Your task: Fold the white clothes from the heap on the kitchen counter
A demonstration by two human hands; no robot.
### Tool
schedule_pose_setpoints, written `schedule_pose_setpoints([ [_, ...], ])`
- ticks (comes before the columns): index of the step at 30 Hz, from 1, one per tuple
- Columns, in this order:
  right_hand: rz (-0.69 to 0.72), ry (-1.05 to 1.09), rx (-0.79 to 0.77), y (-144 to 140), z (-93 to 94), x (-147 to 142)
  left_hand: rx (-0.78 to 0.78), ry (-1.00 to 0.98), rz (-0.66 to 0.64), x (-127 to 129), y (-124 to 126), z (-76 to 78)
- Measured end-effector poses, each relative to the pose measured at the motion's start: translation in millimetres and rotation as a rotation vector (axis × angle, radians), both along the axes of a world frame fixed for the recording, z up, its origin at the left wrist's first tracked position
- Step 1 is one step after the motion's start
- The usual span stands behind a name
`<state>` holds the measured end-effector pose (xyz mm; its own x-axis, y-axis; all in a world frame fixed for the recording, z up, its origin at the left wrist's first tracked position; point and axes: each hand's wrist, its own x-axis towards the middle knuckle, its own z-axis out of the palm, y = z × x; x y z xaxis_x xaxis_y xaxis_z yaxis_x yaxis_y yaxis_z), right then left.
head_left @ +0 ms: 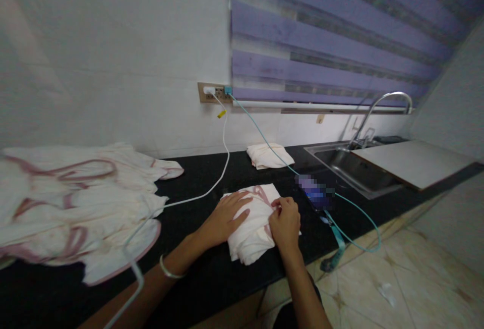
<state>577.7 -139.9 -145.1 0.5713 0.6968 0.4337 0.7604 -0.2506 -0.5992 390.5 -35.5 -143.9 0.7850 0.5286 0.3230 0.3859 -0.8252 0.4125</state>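
A white garment with pink trim (pixel 249 240) lies folded into a bundle on the black counter in front of me. My left hand (pixel 227 216) rests on its left side, fingers stretched out and flat against the fabric. At the right side, my right hand (pixel 286 222) has its fingers curled in a pinch on the garment's edge, close to a pink strip. Part of the cloth is hidden beneath both hands. Behind it, near the wall, sits another folded white cloth (pixel 269 156).
Spread-out white garments with pink edging (pixel 113 187) cover the left counter. A white cable (pixel 196 198) runs from the wall socket (pixel 215 93) across them. On the right are a phone (pixel 314 194) on a teal cable, a steel sink (pixel 355 170) with a tap, and a white board (pixel 419 160).
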Motion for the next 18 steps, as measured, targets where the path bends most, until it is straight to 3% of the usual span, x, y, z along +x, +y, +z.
schedule_pose_setpoints([
  [18, 0.001, 0.079, 0.066, -0.7, -3.0, 4.6, 0.031, -0.035, -0.007, 0.0, 1.4, -2.3],
])
